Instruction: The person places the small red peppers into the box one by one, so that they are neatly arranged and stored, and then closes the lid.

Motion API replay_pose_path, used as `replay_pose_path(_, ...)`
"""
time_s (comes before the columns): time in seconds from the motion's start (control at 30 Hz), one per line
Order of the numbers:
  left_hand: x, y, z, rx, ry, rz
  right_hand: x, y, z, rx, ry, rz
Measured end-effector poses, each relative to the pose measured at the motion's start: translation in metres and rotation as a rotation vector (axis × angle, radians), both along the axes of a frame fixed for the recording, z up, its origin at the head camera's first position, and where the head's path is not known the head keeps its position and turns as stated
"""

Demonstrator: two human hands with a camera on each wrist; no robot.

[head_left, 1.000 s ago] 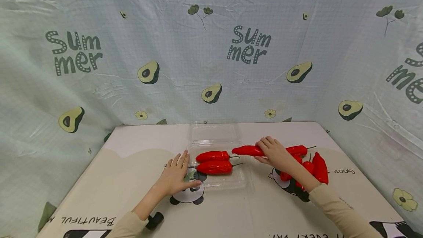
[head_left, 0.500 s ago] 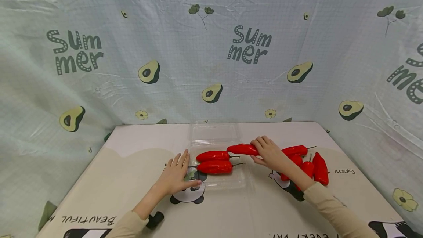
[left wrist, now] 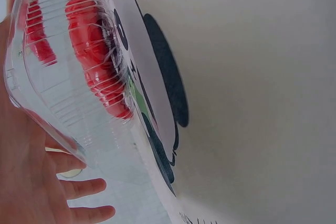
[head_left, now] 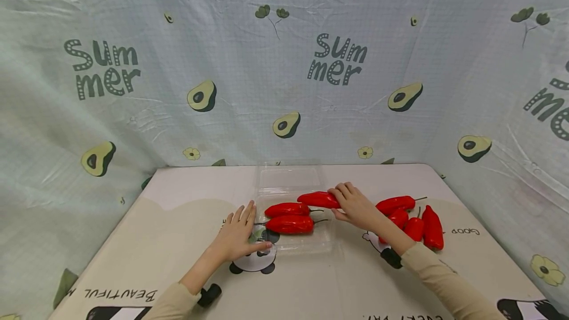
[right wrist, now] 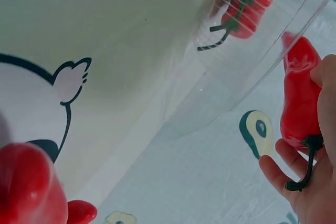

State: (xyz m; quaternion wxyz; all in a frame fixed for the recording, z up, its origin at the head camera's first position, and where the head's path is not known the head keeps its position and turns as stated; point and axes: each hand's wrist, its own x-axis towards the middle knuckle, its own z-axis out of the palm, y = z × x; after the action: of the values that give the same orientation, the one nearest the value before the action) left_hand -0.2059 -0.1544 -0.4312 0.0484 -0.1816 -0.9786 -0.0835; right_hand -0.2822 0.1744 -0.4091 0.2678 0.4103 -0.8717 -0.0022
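Observation:
A clear plastic box (head_left: 326, 243) with its lid folded back stands mid-table. Two red chili peppers (head_left: 289, 224) lie inside it, one behind the other. At the box's left side rests my left hand (head_left: 237, 236), fingers spread and straight; the left wrist view shows the hand (left wrist: 31, 177) against the clear wall. My right hand (head_left: 355, 206) grips another red chili pepper (head_left: 316, 199) over the box's back right part. In the right wrist view this pepper (right wrist: 302, 95) is pinched between thumb and fingers, its green stem hanging by the palm.
Several more red peppers (head_left: 413, 226) lie in a loose group right of the box, partly behind my right forearm. The open lid (head_left: 289, 178) lies toward the table's back edge. A printed curtain (head_left: 240, 63) hangs behind the table.
My right hand has moved left with the gripped pepper, from beside the box to above its back part. The left hand stays in place.

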Motion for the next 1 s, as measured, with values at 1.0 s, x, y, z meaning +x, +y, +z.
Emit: replay_pose_path(1.0, 0.000, -0.001, -0.003, -0.006, 0.035, -0.016, 0.017, -0.024, -0.008, 0.096, -0.070, 0.079)
